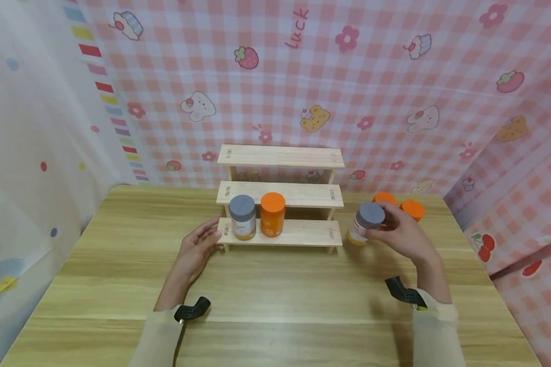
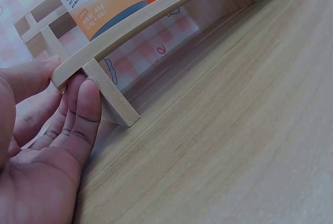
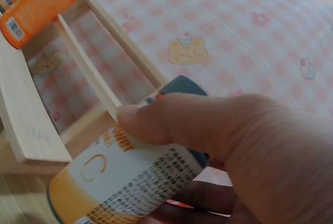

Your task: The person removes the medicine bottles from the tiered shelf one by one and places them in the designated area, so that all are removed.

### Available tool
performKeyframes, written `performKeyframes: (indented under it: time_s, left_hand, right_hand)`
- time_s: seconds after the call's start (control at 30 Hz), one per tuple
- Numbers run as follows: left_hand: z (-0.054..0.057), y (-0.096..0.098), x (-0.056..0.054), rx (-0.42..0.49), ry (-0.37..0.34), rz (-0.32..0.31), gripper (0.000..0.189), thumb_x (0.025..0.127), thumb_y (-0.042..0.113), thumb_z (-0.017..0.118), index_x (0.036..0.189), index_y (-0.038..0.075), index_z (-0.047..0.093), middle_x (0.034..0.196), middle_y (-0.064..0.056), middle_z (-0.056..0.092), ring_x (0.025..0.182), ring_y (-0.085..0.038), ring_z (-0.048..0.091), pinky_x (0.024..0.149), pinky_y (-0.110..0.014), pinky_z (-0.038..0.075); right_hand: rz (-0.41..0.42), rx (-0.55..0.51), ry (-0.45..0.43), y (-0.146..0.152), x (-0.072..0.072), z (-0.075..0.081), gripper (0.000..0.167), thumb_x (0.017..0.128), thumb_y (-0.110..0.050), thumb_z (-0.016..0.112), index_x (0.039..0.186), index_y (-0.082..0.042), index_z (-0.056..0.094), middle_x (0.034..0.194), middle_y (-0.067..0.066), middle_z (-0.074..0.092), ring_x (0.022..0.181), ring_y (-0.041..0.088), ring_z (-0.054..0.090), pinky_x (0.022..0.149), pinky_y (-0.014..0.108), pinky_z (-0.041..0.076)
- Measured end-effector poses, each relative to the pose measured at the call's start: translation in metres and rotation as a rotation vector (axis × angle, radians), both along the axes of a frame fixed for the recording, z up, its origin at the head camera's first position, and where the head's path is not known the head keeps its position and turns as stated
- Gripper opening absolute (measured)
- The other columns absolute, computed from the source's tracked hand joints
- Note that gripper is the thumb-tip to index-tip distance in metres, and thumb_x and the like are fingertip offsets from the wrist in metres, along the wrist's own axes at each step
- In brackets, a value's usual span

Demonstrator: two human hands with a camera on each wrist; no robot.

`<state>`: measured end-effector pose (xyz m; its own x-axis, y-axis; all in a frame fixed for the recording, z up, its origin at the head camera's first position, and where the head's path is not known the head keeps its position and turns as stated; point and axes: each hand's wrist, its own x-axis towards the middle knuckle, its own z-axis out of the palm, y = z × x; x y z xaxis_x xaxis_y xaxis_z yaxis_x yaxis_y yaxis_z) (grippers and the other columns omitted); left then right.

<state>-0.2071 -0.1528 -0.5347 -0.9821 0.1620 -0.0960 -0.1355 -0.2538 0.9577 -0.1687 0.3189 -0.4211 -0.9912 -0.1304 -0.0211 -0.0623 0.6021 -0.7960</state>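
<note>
A three-step wooden shelf [image 1: 303, 233] stands on the table. On its lowest step, toward the left, are a grey-lidded supplement bottle [image 1: 243, 218] and an all-orange bottle [image 1: 273, 215], both upright. My left hand [image 1: 196, 250] grips the left end of that step, thumb at the board's edge and fingers beneath, as the left wrist view shows. To the right of the shelf, my right hand [image 1: 406, 234] holds a second grey-lidded bottle [image 3: 130, 174] with a white and orange label, thumb on one side and fingers around the other. It leans slightly.
Two orange-lidded bottles [image 1: 412, 209] stand behind my right hand, partly hidden by it. The wooden table [image 1: 275, 306] extends in front of the shelf. A pink checked cloth [image 1: 275, 76] hangs close behind the shelf, with more cloth at both sides.
</note>
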Motion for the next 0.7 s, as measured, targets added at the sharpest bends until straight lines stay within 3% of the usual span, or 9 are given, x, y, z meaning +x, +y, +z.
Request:
performKeyframes:
  time_s: [0.17, 0.4, 0.57, 0.7]
  left_hand:
    - [0.0, 0.0, 0.001, -0.008, 0.004, -0.006, 0.056, 0.103, 0.008, 0.06, 0.155, 0.0, 0.04, 0.114, 0.005, 0.063, 0.098, -0.007, 0.064, 0.08, -0.02, 0.058]
    - [-0.002, 0.0, 0.001, -0.011, 0.009, -0.007, 0.056, 0.104, 0.008, 0.06, 0.155, 0.0, 0.039, 0.115, 0.004, 0.062, 0.098, -0.007, 0.064, 0.08, -0.02, 0.058]
    - [-0.003, -0.001, 0.0, -0.001, 0.015, -0.005, 0.056, 0.104, 0.007, 0.059, 0.155, -0.001, 0.039, 0.115, 0.004, 0.063, 0.097, -0.007, 0.064, 0.079, -0.021, 0.058]
    - [-0.003, 0.0, 0.0, 0.004, 0.023, -0.006, 0.056, 0.104, 0.006, 0.059, 0.154, -0.002, 0.039, 0.114, 0.004, 0.063, 0.097, -0.006, 0.063, 0.079, -0.02, 0.059]
  right_hand:
    - [0.019, 0.063, -0.013, 0.013, 0.004, 0.001, 0.06, 0.092, -0.029, 0.079, 0.143, -0.011, 0.054, 0.131, 0.015, 0.064, 0.119, 0.034, 0.063, 0.089, 0.025, 0.056]
    - [0.051, 0.106, -0.04, 0.025, 0.008, -0.001, 0.062, 0.092, -0.023, 0.079, 0.145, -0.006, 0.053, 0.134, 0.019, 0.064, 0.122, 0.037, 0.062, 0.099, 0.043, 0.054]
    - [0.074, 0.112, -0.048, 0.028, 0.006, -0.005, 0.058, 0.091, -0.023, 0.079, 0.143, -0.008, 0.056, 0.133, 0.017, 0.066, 0.121, 0.035, 0.063, 0.099, 0.042, 0.055]
    - [0.096, 0.103, -0.042, 0.03, 0.006, -0.007, 0.056, 0.091, -0.018, 0.079, 0.141, -0.006, 0.056, 0.133, 0.019, 0.065, 0.122, 0.037, 0.063, 0.101, 0.048, 0.055]
